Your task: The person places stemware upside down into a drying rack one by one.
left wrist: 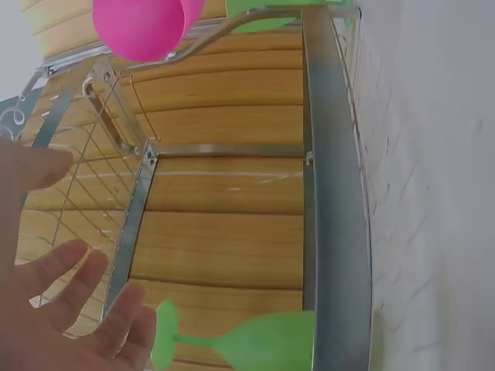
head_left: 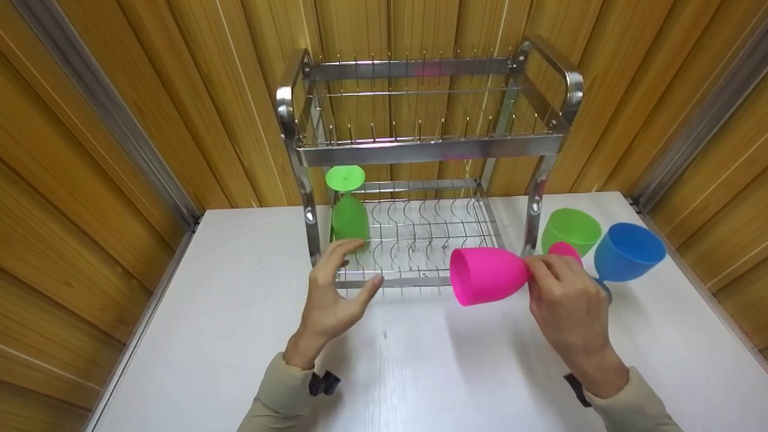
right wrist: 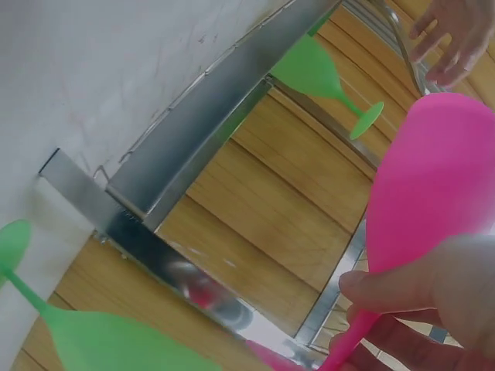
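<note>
My right hand [head_left: 567, 300] pinches a pink plastic goblet [head_left: 489, 276] by its stem, the cup lying sideways with its mouth toward the left. In the right wrist view the thumb and fingers close round the stem of the goblet [right wrist: 433, 178]. Fingers spread, my left hand [head_left: 333, 300] hovers before the front edge of the two-tier metal dish rack [head_left: 432, 150] and holds nothing. Upside down on the rack's lower left end stands a green goblet [head_left: 350, 216], base up. The left wrist view also shows that green goblet [left wrist: 263, 340] below the left fingers.
A second green goblet [head_left: 570, 228] and a blue goblet [head_left: 630, 252] stand upright on the white table [head_left: 240, 288] right of the rack. Upright prongs line the upper tier; wavy wires [head_left: 426, 228] cross the lower one. Wood-look panels [head_left: 420, 36] enclose the back and sides.
</note>
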### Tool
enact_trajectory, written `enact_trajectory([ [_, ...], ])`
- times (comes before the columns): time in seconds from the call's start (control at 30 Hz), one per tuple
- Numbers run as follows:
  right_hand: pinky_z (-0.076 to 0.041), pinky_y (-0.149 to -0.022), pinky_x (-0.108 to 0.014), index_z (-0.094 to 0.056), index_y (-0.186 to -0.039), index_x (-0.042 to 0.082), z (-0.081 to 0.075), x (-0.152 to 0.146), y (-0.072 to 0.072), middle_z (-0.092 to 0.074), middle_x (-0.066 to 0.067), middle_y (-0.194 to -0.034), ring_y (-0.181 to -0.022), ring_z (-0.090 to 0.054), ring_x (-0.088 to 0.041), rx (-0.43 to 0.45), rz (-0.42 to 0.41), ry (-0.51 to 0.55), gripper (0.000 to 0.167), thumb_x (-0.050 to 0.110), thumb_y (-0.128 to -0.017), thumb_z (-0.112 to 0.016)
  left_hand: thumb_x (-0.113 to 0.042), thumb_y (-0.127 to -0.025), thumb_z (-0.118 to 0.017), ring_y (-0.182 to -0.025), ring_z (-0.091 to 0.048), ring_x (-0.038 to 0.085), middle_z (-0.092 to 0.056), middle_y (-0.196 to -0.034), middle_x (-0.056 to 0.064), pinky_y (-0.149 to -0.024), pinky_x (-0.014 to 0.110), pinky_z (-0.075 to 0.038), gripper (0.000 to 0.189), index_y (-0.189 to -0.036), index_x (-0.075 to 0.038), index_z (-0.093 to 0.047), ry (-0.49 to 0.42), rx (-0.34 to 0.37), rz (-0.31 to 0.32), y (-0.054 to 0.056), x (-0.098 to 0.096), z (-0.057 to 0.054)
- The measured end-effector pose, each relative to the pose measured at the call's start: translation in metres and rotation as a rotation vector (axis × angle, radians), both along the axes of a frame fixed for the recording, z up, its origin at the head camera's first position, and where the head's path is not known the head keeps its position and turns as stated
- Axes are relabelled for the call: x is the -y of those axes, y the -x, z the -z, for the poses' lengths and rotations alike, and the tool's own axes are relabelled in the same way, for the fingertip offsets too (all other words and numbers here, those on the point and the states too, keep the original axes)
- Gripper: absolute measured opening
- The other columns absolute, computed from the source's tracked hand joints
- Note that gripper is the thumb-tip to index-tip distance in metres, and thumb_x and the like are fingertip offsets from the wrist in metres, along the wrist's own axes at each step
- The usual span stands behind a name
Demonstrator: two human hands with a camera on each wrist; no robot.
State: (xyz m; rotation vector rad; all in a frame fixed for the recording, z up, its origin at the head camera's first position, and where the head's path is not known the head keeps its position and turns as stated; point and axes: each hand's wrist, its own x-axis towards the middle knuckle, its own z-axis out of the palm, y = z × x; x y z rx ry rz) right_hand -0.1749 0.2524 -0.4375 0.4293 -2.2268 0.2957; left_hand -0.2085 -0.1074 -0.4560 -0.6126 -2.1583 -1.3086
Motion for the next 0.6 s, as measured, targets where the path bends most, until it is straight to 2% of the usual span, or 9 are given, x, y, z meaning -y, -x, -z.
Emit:
enact_trajectory([
  [0.07,-0.066,-0.072,-0.059,-0.078,-0.115,-0.001,0.000,0.006,0.001,-0.076,-0.022,-0.102,-0.090,-0.075,-0.042,-0.016,0.000,-0.014,0.046,-0.001,-0.073,-0.096,-0.026,-0.089,-0.087,-0.128,-0.063,0.022,-0.066,-0.141,0.003,-0.100,0.049,-0.059,0.060,-0.142,-0.012,-0.064,-0.001,0.000,0.058,-0.004,-0.007,0.001],
  [0.3,-0.067,-0.070,-0.055,-0.078,-0.116,0.000,0.003,0.031,0.004,-0.076,-0.021,-0.101,-0.087,-0.074,-0.041,-0.064,-0.018,-0.063,0.045,0.000,-0.075,-0.095,-0.029,-0.087,-0.088,-0.129,-0.063,0.023,-0.063,-0.144,0.002,-0.102,0.041,-0.062,0.071,-0.150,-0.018,-0.058,-0.022,0.023,0.192,-0.015,-0.025,0.004],
  [0.6,-0.068,-0.070,-0.054,-0.079,-0.114,0.000,0.009,0.056,0.003,-0.076,-0.020,-0.098,-0.087,-0.074,-0.038,-0.053,-0.045,-0.106,0.045,-0.001,-0.073,-0.096,-0.033,-0.084,-0.090,-0.135,-0.060,0.029,-0.056,-0.152,0.004,-0.099,0.044,-0.064,0.081,-0.154,-0.018,-0.053,-0.008,0.073,0.264,-0.020,-0.034,0.009],
])
